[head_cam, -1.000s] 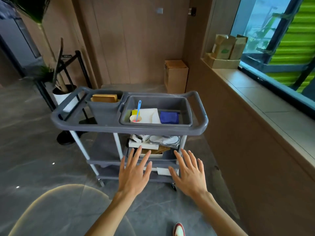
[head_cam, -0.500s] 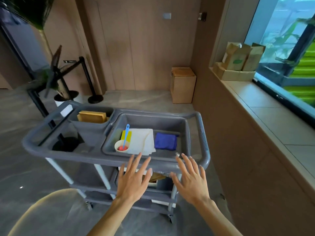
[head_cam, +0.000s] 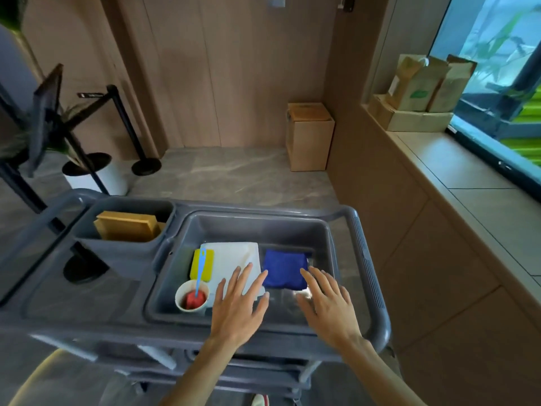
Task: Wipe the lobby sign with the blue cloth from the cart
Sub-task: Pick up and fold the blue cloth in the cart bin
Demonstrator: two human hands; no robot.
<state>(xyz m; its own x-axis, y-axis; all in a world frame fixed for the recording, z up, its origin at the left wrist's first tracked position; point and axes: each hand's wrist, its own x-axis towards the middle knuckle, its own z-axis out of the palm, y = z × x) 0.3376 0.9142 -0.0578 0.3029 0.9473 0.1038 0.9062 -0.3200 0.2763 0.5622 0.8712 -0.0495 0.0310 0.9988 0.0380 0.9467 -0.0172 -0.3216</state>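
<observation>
A folded blue cloth point(head_cam: 285, 272) lies in the right part of the grey cart's point(head_cam: 371, 276) top tray. My left hand point(head_cam: 238, 306) hovers over the tray's near edge with fingers spread, fingertips over a white cloth point(head_cam: 234, 259) just left of the blue cloth. My right hand point(head_cam: 326, 306) is spread too, its fingertips at the blue cloth's near right corner. Neither hand holds anything. A dark sign board on a black stand point(head_cam: 44, 118) leans at the far left, seen edge-on.
In the tray sit a yellow sponge point(head_cam: 201, 263) and a white cup point(head_cam: 191, 298) with a blue spoon. A side bin holds a brown block point(head_cam: 126, 228). A cardboard box point(head_cam: 308, 136), barrier post point(head_cam: 128, 133), potted plant and right-hand window ledge point(head_cam: 474, 200) surround the cart.
I have come closer to the cart and now look down into the tray. Both hands have moved forward from in front of the cart to over the tray, near the blue cloth.
</observation>
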